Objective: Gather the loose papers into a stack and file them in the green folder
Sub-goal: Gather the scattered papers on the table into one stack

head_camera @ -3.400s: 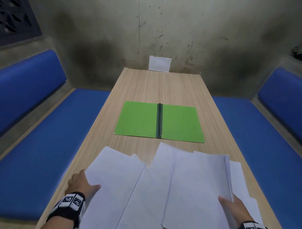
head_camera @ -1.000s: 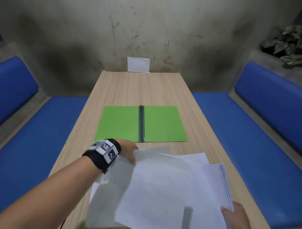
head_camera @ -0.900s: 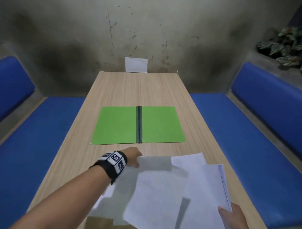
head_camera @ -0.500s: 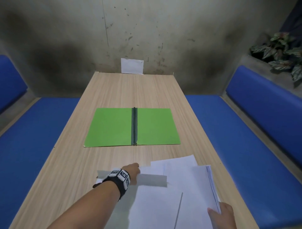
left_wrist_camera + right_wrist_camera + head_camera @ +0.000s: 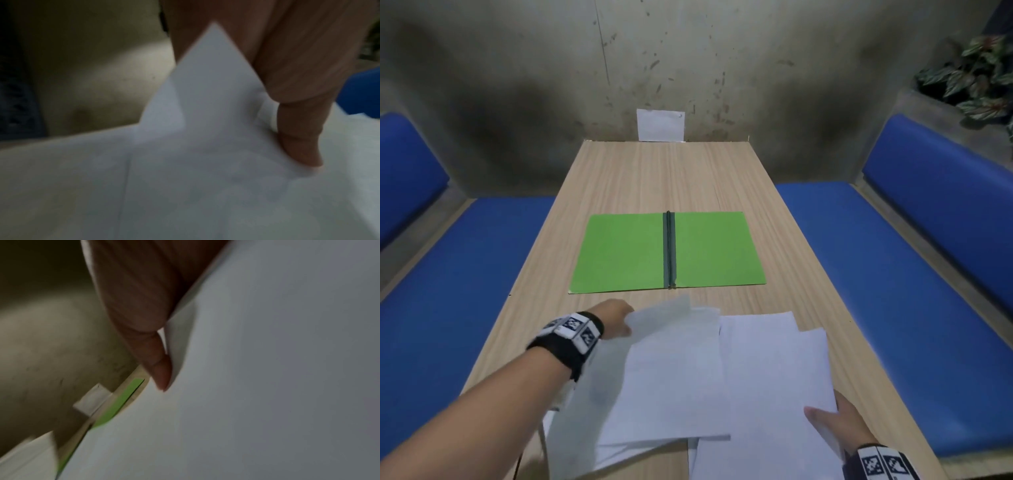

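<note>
Hidden: your left hand (image 5: pixel 616 318) pinches blurred papers (image 5: pixel 674 380), its fingertips covered.
Right hand (image 5: pixel 835 425): grips the stack's near corner.
Around: green folder (image 5: pixel 626 253) lies open beyond.

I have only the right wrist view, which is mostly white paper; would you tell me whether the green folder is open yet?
Observer: Yes. The flat green card folder lies open on the wooden table, dark spine up the middle, with nothing on either flap.
Operator: Thank you. What is the left hand doing?
Observer: The left hand pinches the far corner of a few loose white sheets, with that corner raised.
Operator: Are the papers one stack?
Observer: Not yet. Those sheets overlap the left edge of the larger white pile, which the right hand holds at its near right corner.
</note>
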A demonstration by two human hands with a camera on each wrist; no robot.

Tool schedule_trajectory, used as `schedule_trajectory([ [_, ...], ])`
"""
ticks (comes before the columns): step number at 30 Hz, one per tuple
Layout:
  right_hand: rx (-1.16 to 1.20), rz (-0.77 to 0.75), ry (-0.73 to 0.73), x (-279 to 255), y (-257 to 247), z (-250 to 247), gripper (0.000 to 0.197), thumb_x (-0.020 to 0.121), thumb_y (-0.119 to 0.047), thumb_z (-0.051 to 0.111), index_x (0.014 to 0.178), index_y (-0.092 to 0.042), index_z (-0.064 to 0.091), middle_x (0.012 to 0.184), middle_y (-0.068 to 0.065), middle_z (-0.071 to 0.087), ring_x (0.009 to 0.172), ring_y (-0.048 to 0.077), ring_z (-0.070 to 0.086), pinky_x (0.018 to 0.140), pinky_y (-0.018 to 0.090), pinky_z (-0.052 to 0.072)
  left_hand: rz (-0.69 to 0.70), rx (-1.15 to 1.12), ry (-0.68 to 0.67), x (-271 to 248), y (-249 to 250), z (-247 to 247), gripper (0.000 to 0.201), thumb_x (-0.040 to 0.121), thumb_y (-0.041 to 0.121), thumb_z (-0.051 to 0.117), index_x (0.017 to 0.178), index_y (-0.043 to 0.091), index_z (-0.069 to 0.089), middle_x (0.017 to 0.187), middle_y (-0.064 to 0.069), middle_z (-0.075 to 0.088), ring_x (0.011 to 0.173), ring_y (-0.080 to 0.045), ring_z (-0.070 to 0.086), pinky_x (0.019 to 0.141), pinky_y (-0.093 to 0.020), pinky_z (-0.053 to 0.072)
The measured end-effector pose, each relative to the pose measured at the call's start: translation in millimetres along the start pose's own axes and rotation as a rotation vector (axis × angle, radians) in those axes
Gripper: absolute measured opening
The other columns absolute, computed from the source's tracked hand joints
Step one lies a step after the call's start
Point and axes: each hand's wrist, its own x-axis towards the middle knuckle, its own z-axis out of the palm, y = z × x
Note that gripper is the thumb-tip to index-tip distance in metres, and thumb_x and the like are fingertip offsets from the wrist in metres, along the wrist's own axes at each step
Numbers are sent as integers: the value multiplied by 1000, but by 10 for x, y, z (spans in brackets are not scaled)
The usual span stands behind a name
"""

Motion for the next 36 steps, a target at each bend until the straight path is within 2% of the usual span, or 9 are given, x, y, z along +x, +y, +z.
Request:
schedule_trajectory([
  [3,115,98,-106,25,-8,20,42,76,3,67,114,-6,53,107,17,63,91,30,62,73,35,49,-77,-118,47,-126,-329,-166,39,87,23,58,125,11,56,131,-9,58,118,-24,54,95,-28,41],
  [7,101,135,-56,118,60,119,49,76,-5,68,123,4,54,112,23,65,101,38,63,96,50,46,-167,-301,178,-321,-634,-284,31,88,18,57,117,8,60,120,-14,63,110,-28,57,83,-29,40],
  [11,225,39,-48,127,62,196,91,40,-32,91,118,0,55,109,18,66,102,36,62,100,52,42,-236,-633,338,-522,-809,-303,24,87,15,59,110,10,60,104,-14,62,94,-28,57,79,-33,42],
  [14,315,12,-35,-50,-161,210,51,80,-11,68,126,1,49,111,19,61,101,35,59,100,49,41,-246,-882,367,-636,-894,-210,28,88,16,59,116,14,56,111,-10,62,97,-28,57,85,-36,44],
  [19,395,-19,-7,-68,-224,26,77,49,-38,86,115,-5,62,91,9,75,100,35,62,94,50,45,-236,-1087,271,-733,-856,34,41,90,17,58,129,12,48,121,-8,60,108,-28,56,93,-39,43],
  [25,478,-106,-47,-248,-432,-218,44,79,-15,69,120,-6,55,76,-1,76,71,22,72,79,39,53,-272,-1224,289,-754,-769,281,42,91,14,55,132,10,46,122,-9,59,108,-29,57,93,-41,43],
  [29,258,-124,-140,-315,-600,-349,24,82,8,58,100,-6,58,59,-5,74,51,8,70,46,22,54,-324,-1207,302,-749,-739,458,46,91,13,55,135,12,43,120,-5,56,110,-26,54,95,-40,41],
  [32,-132,-140,-284,-287,-745,-225,35,64,-3,66,99,-6,63,64,-7,75,67,13,69,54,14,51,-376,-1183,316,-735,-769,585,48,88,15,59,134,16,44,129,-6,57,117,-30,54,103,-48,40],
  [36,-741,-193,-358,-51,-839,204,33,88,-5,49,119,-14,57,112,2,62,110,20,57,77,21,43,-366,-1133,342,-706,-744,684,49,87,12,60,134,12,44,133,-13,55,121,-31,52,106,-48,38],
])
